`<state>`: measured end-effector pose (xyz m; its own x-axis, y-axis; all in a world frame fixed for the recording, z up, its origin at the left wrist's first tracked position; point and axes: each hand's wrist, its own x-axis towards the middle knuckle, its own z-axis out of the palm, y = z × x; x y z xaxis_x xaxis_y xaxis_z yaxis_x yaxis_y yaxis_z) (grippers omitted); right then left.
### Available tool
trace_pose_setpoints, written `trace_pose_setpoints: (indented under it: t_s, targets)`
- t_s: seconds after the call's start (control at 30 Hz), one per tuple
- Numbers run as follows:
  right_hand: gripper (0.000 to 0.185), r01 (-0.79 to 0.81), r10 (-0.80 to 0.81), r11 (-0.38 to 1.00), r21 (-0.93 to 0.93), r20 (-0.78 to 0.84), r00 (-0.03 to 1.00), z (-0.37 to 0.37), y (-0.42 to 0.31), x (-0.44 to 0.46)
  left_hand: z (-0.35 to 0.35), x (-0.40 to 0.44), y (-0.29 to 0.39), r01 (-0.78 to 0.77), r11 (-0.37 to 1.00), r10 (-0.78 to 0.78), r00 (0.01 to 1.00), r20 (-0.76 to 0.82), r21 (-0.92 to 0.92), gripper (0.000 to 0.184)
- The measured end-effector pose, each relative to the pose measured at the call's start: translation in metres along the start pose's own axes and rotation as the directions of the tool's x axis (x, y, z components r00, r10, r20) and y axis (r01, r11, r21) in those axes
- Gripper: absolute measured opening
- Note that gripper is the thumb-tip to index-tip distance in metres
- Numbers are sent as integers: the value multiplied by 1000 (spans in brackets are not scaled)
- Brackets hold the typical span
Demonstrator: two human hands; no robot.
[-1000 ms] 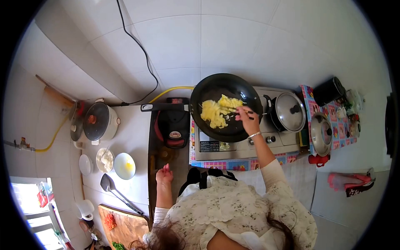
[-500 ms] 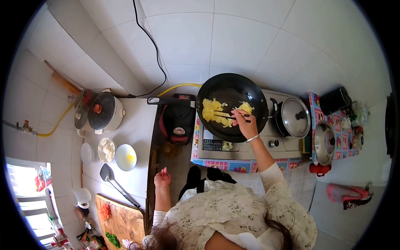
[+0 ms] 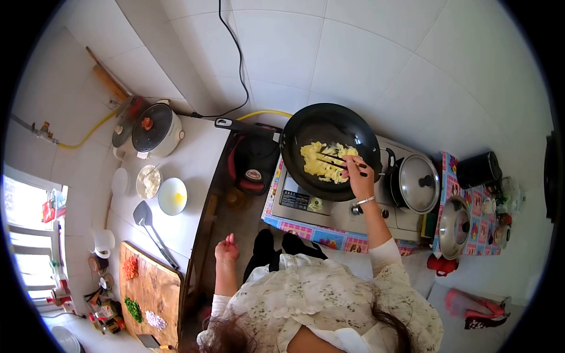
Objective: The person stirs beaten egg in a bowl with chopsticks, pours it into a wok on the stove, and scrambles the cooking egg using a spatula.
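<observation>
My right hand (image 3: 357, 176) is closed around a pair of dark chopsticks (image 3: 334, 160). Their tips reach into scrambled egg (image 3: 318, 167), which lies in a loose yellow heap low in the black wok (image 3: 329, 120). The wok rests on the gas stove (image 3: 329, 217), its long handle pointing left. Away from the counter and stove, my left hand (image 3: 226, 249) hangs in the air with nothing in it, its fingers loosely bent and a little apart.
A lidded pot (image 3: 418, 183) stands right of the wok. On the left counter are an electric cooker (image 3: 157, 130), a bowl of rice (image 3: 148, 181), a bowl with yellow residue (image 3: 172, 196), a spatula (image 3: 152, 232) and a cutting board (image 3: 159, 288) with chopped vegetables and a knife.
The egg has been drawn together from two clumps into one heap nearer the wok's middle. My right hand has shifted slightly right and down with the chopsticks. The view has turned a little.
</observation>
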<state>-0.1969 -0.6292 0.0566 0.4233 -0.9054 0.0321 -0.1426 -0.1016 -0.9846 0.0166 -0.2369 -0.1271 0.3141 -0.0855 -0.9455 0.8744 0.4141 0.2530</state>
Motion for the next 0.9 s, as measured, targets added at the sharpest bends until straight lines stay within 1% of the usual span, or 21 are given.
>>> trace_pose_setpoints:
  t_s: [0.1, 0.13, 0.23, 0.27, 0.3, 0.37, 0.4, 0.43, 0.47, 0.5, 0.53, 0.57, 0.63, 0.67, 0.7, 0.73, 0.77, 0.83, 0.9]
  targets:
    - [24, -49, 39, 997, 57, 167, 985, 3, -11, -6, -13, -1, -7, -14, 999, 12, 1000, -24, -51, 33]
    - [22, -97, 93, 995, 14, 179, 979, 1, -6, -6, -17, 0, -7, 3, 998, -5, 999, -36, -64, 33]
    - [20, -79, 80, 997, 7, -39, 996, -27, 21, 6, -22, -11, -2, -34, 998, 31, 998, -54, -60, 30]
    - [17, -120, 91, 958, -261, -121, 989, -43, 13, 6, -31, 13, -1, 0, 990, 0, 1000, -6, -140, 28]
    - [18, -48, 43, 998, -39, -110, 993, -50, 14, 9, -48, 37, 6, 20, 971, -10, 999, 42, -239, 26]
    - [23, -75, 72, 997, -16, -125, 990, -48, -12, 2, -37, 20, 1, -107, 941, 110, 994, -10, -320, 23]
    - [23, -57, 37, 991, -118, -166, 985, -44, -17, -2, -32, 15, 1, -116, 945, 102, 993, -61, -307, 22]
    - [23, -20, -4, 978, -209, -111, 994, -42, -16, -5, -32, 11, 5, -112, 953, 85, 991, -105, -283, 21]
    - [24, 56, -102, 920, -387, -100, 990, -32, -21, -15, -36, 4, 10, -107, 969, 90, 992, -87, -223, 21]
    - [24, 224, -278, 896, -383, -90, 956, -29, -10, -21, -35, -10, 14, -95, 983, 87, 994, -59, -158, 21]
    - [23, 293, -347, 867, -404, -65, 936, -22, -8, -28, -35, -20, 20, -80, 993, 78, 997, -28, -85, 20]
    - [23, 344, -402, 835, -429, -49, 914, -15, -7, -38, -41, -24, 26, -92, 987, 88, 995, -37, -132, 22]
    - [22, 383, -440, 785, -488, -2, 898, 1, 0, -67, -56, -30, 36, -97, 976, 89, 995, -52, -194, 26]
    - [22, 415, -470, 750, -515, 26, 882, 12, -4, -72, -63, -31, 41, -80, 978, 68, 995, -73, -190, 26]
    - [22, 505, -565, 668, -546, 68, 822, 27, -12, -78, -78, -30, 49, -65, 980, 48, 995, -92, -190, 27]
    - [22, 578, -643, 584, -570, 110, 758, 43, -17, -91, -96, -29, 55, -71, 985, 61, 996, -68, -156, 27]
    - [22, 641, -711, 492, -588, 153, 686, 61, -22, -105, -113, -27, 61, -70, 983, 57, 995, -79, -170, 27]
    - [22, 783, -776, 358, -509, 304, 552, 114, -31, -128, -145, -19, 71, -66, 977, 47, 994, -96, -205, 27]
    - [26, 875, -776, 382, -297, 411, 478, 178, -17, -149, -169, -23, 84, -74, 972, 50, 993, -110, -225, 27]
